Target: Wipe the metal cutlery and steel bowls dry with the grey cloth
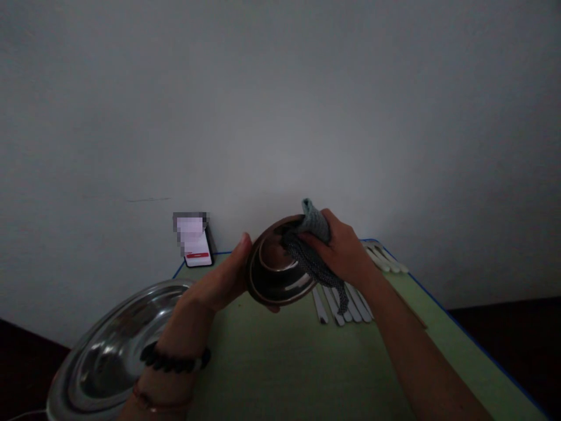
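Note:
A shiny metal bowl [284, 283] is held tilted above the table, with its round foot ring turned toward me. My left hand [230, 272] grips the bowl's left side, the thumb up along the rim and fingertips showing below it. In my right hand [344, 248] a grey-green checked cloth [315, 225] is bunched and pressed against the bowl's upper right side. One end of the cloth hangs down over several flat metal handles [357, 310] lying on the table. Part of the bowl's right side is hidden by the cloth.
A large metal basin [105, 351] stands at the left, partly behind my forearm. A phone [199, 248] leans against the wall. White-handled cutlery [388, 260] and a thin stick [407, 307] lie at the right of the green table [272, 374]. The wall [280, 117] rises directly behind.

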`<state>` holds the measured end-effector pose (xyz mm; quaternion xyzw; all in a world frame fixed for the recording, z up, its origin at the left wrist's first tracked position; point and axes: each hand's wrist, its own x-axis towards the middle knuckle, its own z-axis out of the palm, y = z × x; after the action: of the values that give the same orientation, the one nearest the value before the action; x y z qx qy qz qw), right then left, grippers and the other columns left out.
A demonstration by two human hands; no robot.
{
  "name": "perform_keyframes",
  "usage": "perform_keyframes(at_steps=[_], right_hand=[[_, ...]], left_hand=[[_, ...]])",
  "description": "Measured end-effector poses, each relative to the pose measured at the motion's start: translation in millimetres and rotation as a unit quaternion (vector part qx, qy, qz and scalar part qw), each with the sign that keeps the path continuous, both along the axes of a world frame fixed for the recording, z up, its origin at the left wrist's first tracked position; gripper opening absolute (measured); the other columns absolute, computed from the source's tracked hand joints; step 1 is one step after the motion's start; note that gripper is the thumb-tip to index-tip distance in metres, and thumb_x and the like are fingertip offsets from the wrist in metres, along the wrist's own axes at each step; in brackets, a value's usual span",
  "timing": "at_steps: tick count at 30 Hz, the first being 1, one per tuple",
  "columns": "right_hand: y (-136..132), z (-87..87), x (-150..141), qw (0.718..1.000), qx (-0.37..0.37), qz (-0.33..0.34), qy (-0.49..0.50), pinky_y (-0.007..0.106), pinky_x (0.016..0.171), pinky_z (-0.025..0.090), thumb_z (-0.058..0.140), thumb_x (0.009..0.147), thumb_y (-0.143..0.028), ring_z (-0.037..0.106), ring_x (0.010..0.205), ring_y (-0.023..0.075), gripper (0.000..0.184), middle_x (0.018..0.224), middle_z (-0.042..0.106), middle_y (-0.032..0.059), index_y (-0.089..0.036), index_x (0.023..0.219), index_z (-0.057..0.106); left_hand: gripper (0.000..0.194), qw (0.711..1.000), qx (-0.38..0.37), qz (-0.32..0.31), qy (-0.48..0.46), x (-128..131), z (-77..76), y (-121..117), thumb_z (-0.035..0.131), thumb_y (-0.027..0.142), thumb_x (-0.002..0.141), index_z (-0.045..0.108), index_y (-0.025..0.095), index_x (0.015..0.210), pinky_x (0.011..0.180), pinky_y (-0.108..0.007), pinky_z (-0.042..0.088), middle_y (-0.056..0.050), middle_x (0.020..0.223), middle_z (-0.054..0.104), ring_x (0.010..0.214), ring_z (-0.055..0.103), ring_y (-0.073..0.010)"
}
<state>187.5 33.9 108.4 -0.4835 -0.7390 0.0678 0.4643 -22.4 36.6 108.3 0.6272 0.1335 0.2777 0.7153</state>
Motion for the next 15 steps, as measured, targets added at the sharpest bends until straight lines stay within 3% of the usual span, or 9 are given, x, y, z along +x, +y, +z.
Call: perform_keyframes(at_steps=[4,9,11,15], right_hand=[[-3,1.2,-2,0.999,0.003,0.03,-0.02,0.028,0.06,0.037,0.053,0.081,-0.048,0.052,0.066,0.0151,0.027,0.072,0.057,-0.0006,-0.022,0.082,0.046],[-6,-0.7,-10,0.998,0.001,0.056,-0.036,0.027,0.061,0.038,0.058,0.078,-0.044,0.052,0.068,0.0147,0.025,0.076,0.057,-0.0005,-0.022,0.084,0.048],[-6,-1.6,-12,0.997,0.007,0.065,-0.031,0.027,0.063,0.038,0.061,0.076,-0.039,0.053,0.07,0.0146,0.023,0.077,0.058,-0.0005,-0.022,0.084,0.048],[-4,-2.3,-13,0.999,0.0,0.045,0.007,0.027,0.061,0.038,0.061,0.075,-0.041,0.053,0.068,0.0145,0.024,0.075,0.058,-0.0011,-0.022,0.081,0.048]], left_hand=[[0.063,0.998,0.054,0.017,-0.002,6,7.4,-6,0.048,0.066,0.077,0.06,0.021,0.119,0.081,-0.034,0.05,-0.01,0.103,0.071,0.106,0.061,-0.0297],[0.057,0.995,0.069,0.065,0.022,-2,4.1,-7,0.054,0.063,0.076,0.062,0.024,0.116,0.083,-0.036,0.05,-0.006,0.105,0.07,0.111,0.057,-0.0316],[0.056,0.995,0.06,0.074,0.036,-6,-0.6,-5,0.056,0.058,0.077,0.058,0.025,0.122,0.083,-0.036,0.05,-0.006,0.108,0.069,0.108,0.058,-0.0304],[0.071,0.999,0.046,0.023,0.011,-6,-5.5,-2,0.061,0.052,0.075,0.04,0.024,0.137,0.087,-0.036,0.048,-0.01,0.121,0.061,0.11,0.056,-0.0312]])
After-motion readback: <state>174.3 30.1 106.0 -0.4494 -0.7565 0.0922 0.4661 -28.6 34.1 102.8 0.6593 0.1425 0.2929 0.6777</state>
